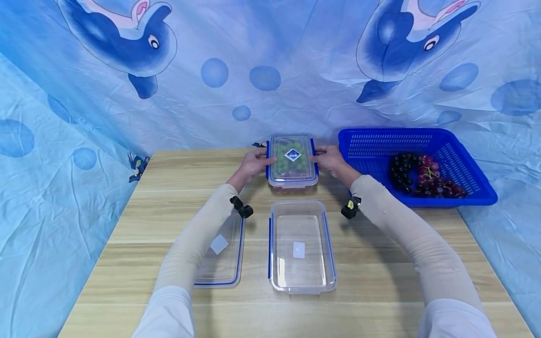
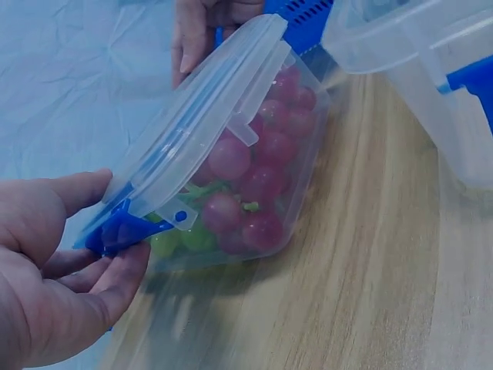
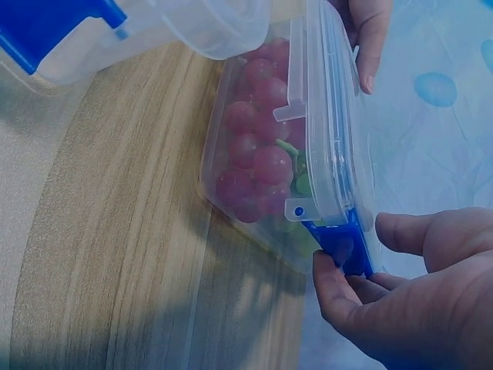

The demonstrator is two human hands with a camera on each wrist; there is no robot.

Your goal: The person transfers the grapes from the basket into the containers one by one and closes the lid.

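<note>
A clear food container (image 1: pixel 291 174) with a closed lid and blue side latches stands at the far edge of the table, grapes inside. Green grapes show through the lid from above, and red grapes (image 2: pixel 231 158) through the side in both wrist views. My left hand (image 1: pixel 252 165) pinches its left side, thumb on the lid and fingers at the blue latch (image 2: pixel 127 230). On the opposite side my right hand (image 1: pixel 333 160) does the same, with fingertips at the other latch (image 3: pixel 343 245). Part of each hand's fingers is hidden behind the lid edge.
A larger lidless clear container (image 1: pixel 296 277) stands in front of the grape container. Left of it a clear lid (image 1: pixel 226 263) with a blue seal lies partly under my left forearm. At back right, a blue basket (image 1: pixel 454 202) holds black grapes (image 1: pixel 400 171) and red grapes (image 1: pixel 441 188).
</note>
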